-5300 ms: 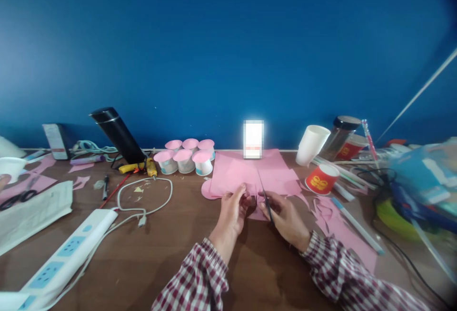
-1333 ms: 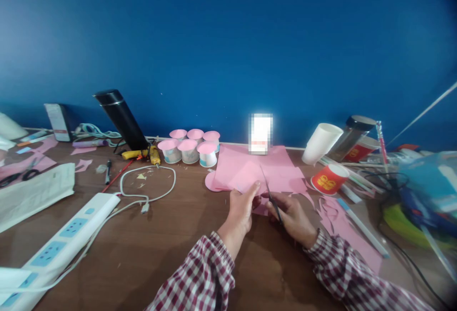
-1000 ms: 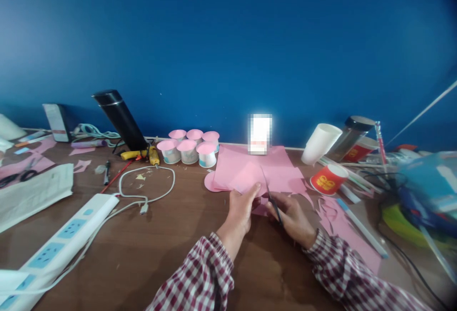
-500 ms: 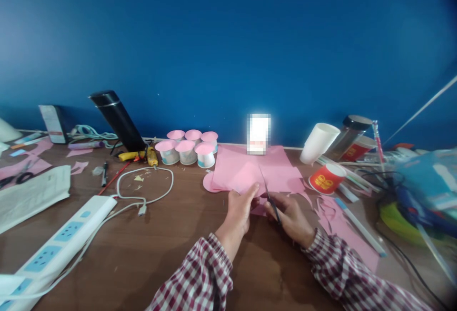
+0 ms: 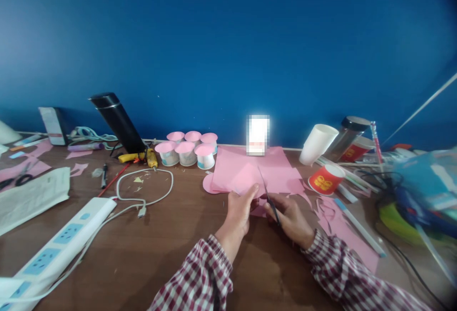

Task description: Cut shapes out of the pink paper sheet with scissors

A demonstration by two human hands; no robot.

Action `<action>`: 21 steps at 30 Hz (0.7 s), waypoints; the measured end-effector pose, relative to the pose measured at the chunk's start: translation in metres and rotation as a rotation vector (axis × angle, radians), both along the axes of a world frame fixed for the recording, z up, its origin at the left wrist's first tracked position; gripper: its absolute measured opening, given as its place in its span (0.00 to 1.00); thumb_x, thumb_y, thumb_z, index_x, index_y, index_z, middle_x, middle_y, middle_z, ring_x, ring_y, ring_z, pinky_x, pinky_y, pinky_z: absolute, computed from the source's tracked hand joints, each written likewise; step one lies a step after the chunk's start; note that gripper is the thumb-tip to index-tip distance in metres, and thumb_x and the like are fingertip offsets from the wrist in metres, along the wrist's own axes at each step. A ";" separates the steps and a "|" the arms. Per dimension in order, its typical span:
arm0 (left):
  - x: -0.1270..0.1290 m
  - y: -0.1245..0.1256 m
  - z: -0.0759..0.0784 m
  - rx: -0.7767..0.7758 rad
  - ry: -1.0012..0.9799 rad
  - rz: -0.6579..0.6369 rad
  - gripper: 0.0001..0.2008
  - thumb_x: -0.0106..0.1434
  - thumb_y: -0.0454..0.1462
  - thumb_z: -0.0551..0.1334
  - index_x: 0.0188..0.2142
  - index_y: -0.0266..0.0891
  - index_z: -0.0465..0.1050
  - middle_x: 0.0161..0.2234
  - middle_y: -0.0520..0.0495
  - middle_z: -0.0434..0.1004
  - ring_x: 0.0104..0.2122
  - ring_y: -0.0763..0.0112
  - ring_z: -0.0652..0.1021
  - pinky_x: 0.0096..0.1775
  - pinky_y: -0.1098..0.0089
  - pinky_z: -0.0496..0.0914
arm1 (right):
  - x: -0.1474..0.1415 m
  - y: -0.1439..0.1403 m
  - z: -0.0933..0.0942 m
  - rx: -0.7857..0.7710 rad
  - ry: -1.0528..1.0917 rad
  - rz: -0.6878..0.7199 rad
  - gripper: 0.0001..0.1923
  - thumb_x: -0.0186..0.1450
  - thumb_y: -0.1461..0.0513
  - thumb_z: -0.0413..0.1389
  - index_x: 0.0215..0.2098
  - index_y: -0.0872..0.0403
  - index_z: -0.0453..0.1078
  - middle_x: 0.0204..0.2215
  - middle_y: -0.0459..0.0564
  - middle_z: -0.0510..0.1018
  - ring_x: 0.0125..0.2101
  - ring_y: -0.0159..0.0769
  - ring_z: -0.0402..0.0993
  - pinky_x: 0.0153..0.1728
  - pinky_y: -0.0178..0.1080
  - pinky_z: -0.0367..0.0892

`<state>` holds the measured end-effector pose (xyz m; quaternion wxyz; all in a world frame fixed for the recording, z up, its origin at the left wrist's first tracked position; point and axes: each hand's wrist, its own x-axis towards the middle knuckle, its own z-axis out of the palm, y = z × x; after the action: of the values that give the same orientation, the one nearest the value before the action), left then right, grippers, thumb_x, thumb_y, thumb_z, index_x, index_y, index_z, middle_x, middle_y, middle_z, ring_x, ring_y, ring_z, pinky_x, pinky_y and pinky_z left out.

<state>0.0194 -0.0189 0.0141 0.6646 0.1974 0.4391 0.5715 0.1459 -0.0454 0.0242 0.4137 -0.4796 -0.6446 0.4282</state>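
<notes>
Both hands grip: left (image 5: pixel 240 208) pink paper (image 5: pixel 246 180), right (image 5: pixel 291 217) scissors (image 5: pixel 268 196).

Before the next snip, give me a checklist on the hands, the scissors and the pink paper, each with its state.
1. Left hand pinches the pink paper piece: ok.
2. Right hand grips the scissors: ok.
3. Blades meet the paper: cannot tell, too small and dark.
4. Left fingertips clear of the blades: cannot tell; the hands are close together.
5. Red paper cup stands apart from the hands: ok.
6. White cable lies away from the cutting spot: ok.
</notes>
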 end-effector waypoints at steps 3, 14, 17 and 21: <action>0.000 0.000 -0.001 0.008 0.003 -0.001 0.20 0.42 0.42 0.73 0.28 0.33 0.67 0.21 0.51 0.70 0.19 0.75 0.72 0.23 0.72 0.68 | 0.000 0.000 -0.001 -0.009 0.007 -0.003 0.17 0.61 0.50 0.56 0.30 0.56 0.69 0.16 0.42 0.67 0.17 0.28 0.62 0.18 0.31 0.59; 0.000 0.001 -0.001 -0.014 0.017 0.009 0.20 0.40 0.42 0.74 0.25 0.33 0.67 0.19 0.52 0.69 0.18 0.75 0.71 0.23 0.72 0.68 | 0.002 0.000 -0.007 -0.046 0.029 0.006 0.17 0.60 0.51 0.57 0.36 0.56 0.71 0.18 0.42 0.67 0.18 0.29 0.62 0.19 0.32 0.60; 0.000 0.002 -0.002 -0.024 0.015 0.018 0.21 0.39 0.42 0.74 0.25 0.33 0.67 0.19 0.52 0.69 0.18 0.76 0.71 0.23 0.72 0.68 | 0.002 0.000 -0.007 -0.041 0.032 0.000 0.17 0.60 0.50 0.58 0.35 0.57 0.72 0.17 0.41 0.66 0.18 0.29 0.62 0.19 0.31 0.60; 0.000 0.002 -0.001 -0.012 0.006 0.018 0.21 0.40 0.41 0.74 0.27 0.34 0.67 0.20 0.53 0.69 0.18 0.76 0.71 0.23 0.73 0.68 | 0.002 0.001 -0.007 -0.023 0.033 0.006 0.18 0.61 0.50 0.57 0.36 0.57 0.72 0.17 0.42 0.66 0.18 0.29 0.62 0.19 0.31 0.61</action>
<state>0.0198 -0.0169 0.0132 0.6593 0.1912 0.4460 0.5743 0.1477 -0.0449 0.0174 0.4175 -0.4753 -0.6342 0.4445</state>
